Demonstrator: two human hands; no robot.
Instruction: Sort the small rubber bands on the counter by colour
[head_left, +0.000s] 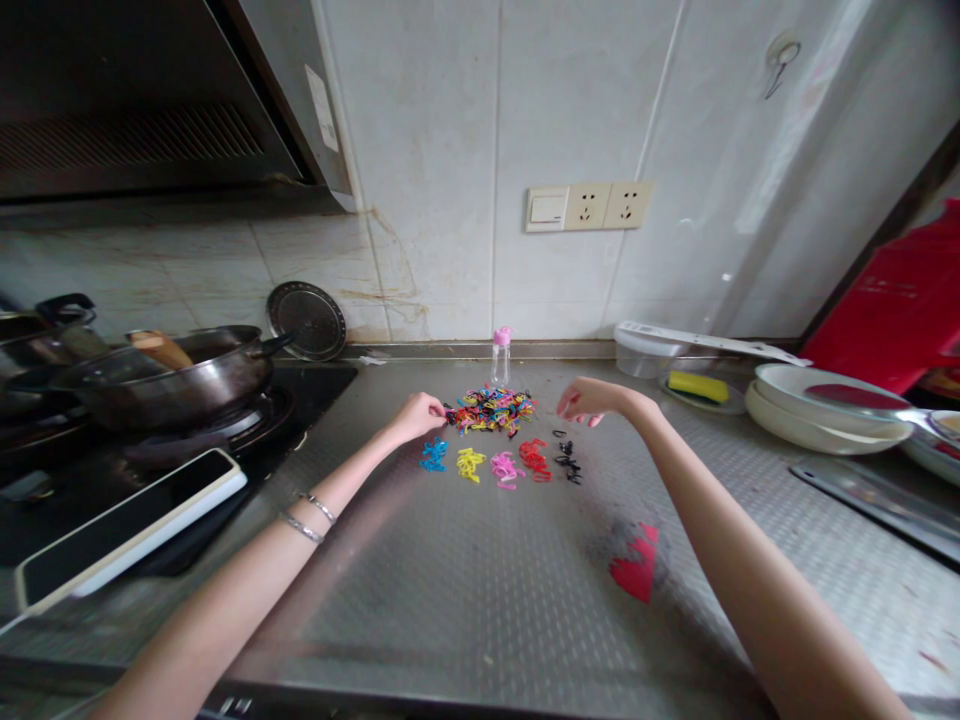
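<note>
A mixed heap of small coloured elastic bands [493, 410] lies on the steel counter [480, 590]. In front of it sit sorted little piles: blue [433, 455], yellow [470, 463], pink [505, 468], red [534, 458] and black [567, 460]. My left hand [417, 415] pinches at the heap's left edge, fingers closed on a small band I cannot make out. My right hand [586, 400] hovers just right of the heap, above the black pile, fingers curled downward with something small perhaps between the tips.
A small clear bottle with a pink cap [501, 356] stands behind the heap. A phone [127, 525] lies by the stove with a wok [169, 375] at left. Stacked white plates [825, 410], a sponge [697, 386] and a plastic tub [645, 350] sit at right. A red scrap [636, 568] lies nearer me.
</note>
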